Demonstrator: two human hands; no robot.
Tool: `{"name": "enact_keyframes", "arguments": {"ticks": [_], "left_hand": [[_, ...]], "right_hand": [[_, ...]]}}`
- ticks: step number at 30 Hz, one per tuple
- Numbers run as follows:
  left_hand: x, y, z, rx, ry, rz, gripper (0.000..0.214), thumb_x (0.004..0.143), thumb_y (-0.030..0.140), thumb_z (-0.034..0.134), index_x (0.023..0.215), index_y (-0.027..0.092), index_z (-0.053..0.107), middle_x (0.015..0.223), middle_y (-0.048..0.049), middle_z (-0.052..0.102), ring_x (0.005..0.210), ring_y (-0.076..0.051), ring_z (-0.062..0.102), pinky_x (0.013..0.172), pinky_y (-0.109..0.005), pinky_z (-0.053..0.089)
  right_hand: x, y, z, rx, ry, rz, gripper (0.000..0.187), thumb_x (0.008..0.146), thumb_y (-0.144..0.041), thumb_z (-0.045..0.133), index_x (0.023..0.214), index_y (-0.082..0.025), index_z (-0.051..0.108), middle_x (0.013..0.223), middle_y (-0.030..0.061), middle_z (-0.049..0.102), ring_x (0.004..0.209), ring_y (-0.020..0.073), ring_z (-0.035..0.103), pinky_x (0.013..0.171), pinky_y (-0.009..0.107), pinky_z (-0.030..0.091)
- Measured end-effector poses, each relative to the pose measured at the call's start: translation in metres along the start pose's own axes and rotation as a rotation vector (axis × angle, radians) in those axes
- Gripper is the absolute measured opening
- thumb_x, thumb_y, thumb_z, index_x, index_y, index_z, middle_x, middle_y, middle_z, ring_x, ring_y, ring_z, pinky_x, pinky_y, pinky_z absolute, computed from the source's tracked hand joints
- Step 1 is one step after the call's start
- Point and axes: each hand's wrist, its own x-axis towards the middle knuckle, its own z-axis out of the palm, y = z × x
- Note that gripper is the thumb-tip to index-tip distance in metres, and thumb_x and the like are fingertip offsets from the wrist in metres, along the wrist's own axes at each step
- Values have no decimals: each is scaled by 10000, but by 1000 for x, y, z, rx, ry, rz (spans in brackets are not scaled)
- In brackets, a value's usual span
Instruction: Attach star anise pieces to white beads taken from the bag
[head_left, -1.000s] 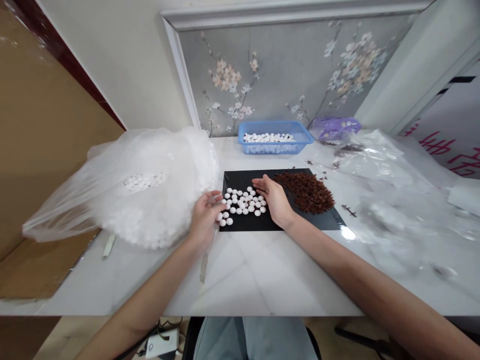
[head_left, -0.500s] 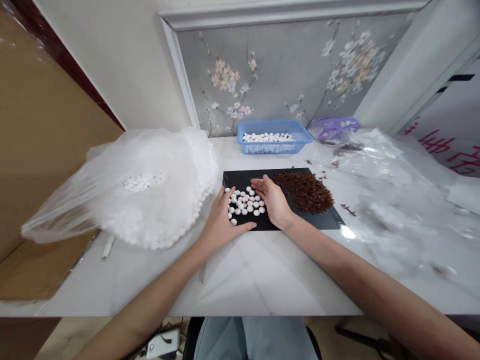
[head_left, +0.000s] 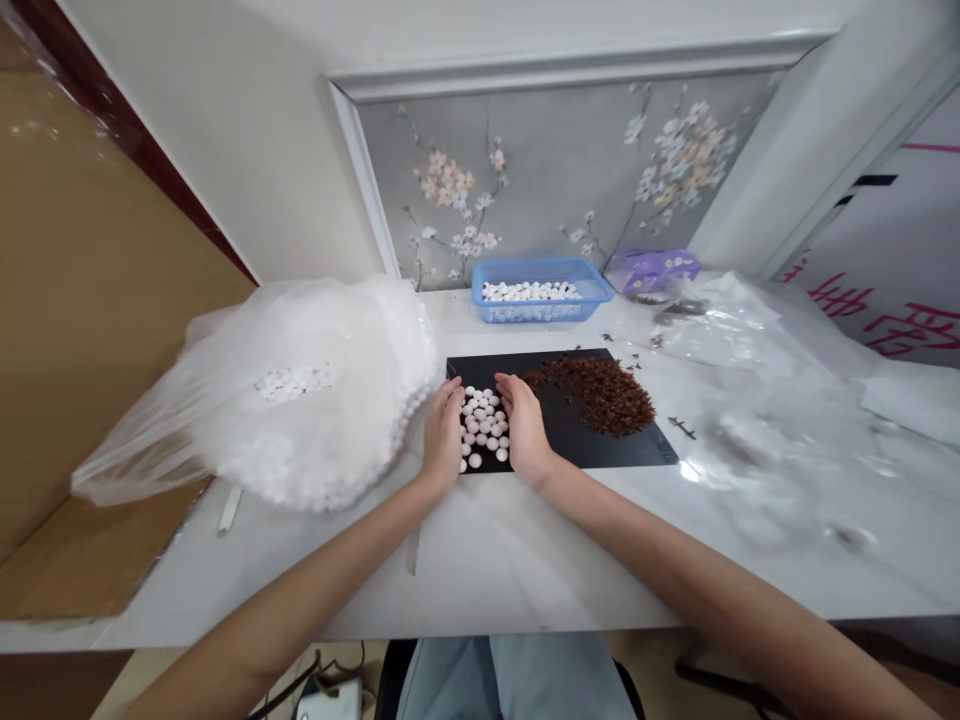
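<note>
Several round white pieces (head_left: 484, 425) lie bunched at the left end of a black mat (head_left: 555, 445). My left hand (head_left: 444, 430) stands on edge along their left side, fingers stretched out. Facing it, my right hand (head_left: 523, 425) borders them on the right, its fingers straight too. Neither hand grips anything; the pieces sit between the two palms. Right of my right hand, a heap of small reddish-brown spiky pieces (head_left: 611, 395) covers part of the mat.
A large clear plastic bag (head_left: 330, 340) of white pieces stands at the left. At the back are a blue basket (head_left: 540, 315) holding white pieces and a purple packet (head_left: 652, 270). Clear plastic bags (head_left: 780, 410) spread over the right side. A cardboard box (head_left: 97, 300) borders the far left.
My hands have come closer together and turned upright, and the white pieces between them are gathered into a narrower group. My left thumb no longer sticks out below them. The view has shifted slightly.
</note>
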Motion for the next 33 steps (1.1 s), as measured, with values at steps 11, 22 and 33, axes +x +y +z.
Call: {"name": "enact_keyframes", "arguments": {"ticks": [11,22,33], "left_hand": [[10,-5,15,-117,142,-4,218,778,303,487,928,185,593,1004,-55,623,966,-171,567,854,-274,420],[25,8,31,-208,149,-87,163,717,314,504,806,187,557,802,-16,586,760,-147,576,686,-255,446],[109,56,101,-273,83,-17,154,747,239,452,802,156,570,772,-24,590,726,-140,569,673,-263,451]], "right_hand": [[-26,-8,41,133,-4,124,275,664,-385,511,853,-204,593,842,12,641,816,167,598,732,273,471],[-12,-15,47,172,54,132,147,642,-345,531,707,-216,561,725,-3,609,741,173,585,712,289,470],[83,-81,53,11,76,0,159,771,-287,465,695,-169,541,670,3,587,654,145,553,594,255,446]]}}
